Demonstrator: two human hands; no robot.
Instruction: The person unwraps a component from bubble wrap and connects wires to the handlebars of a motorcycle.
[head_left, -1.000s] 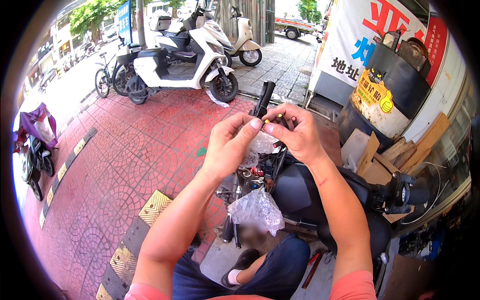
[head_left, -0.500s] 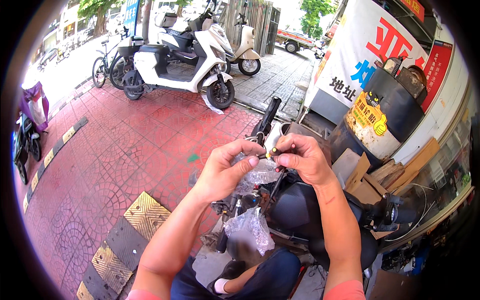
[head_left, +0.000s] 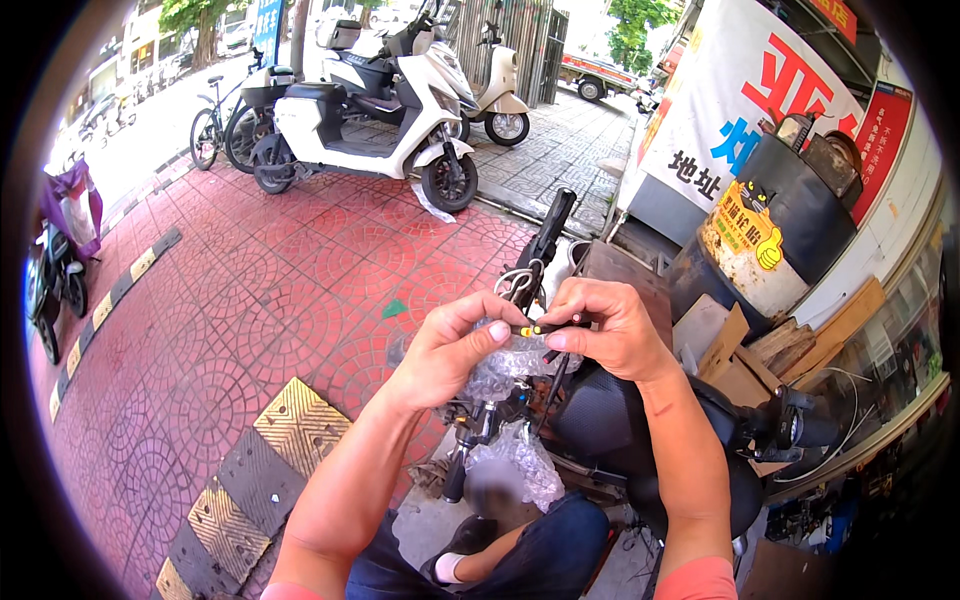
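Note:
My left hand [head_left: 455,350] pinches a small yellow-tipped cable connector [head_left: 525,331] between thumb and fingertips. My right hand [head_left: 610,335] grips another thin black connector [head_left: 555,326], its end meeting or nearly meeting the yellow one; I cannot tell whether they are joined. A red-tipped lead hangs below my right thumb. Under and behind my hands are crumpled bubble wrap [head_left: 525,470], an upright black handlebar part [head_left: 553,220] with looped cables, and a bike's metal fittings. A black padded seat [head_left: 600,420] lies beneath my right forearm.
Parked white scooters [head_left: 355,150] and a bicycle [head_left: 205,135] stand ahead on red paving [head_left: 280,290]. A covered scooter [head_left: 55,280] is far left. Striped rubber ramps [head_left: 300,420] line the lower left. A black barrel [head_left: 810,200], boards [head_left: 840,330] and cardboard stand right.
Both hands have come lower in the view since a second ago. The connector ends between my fingertips are now lined up horizontally, end toward end, instead of fanned upward.

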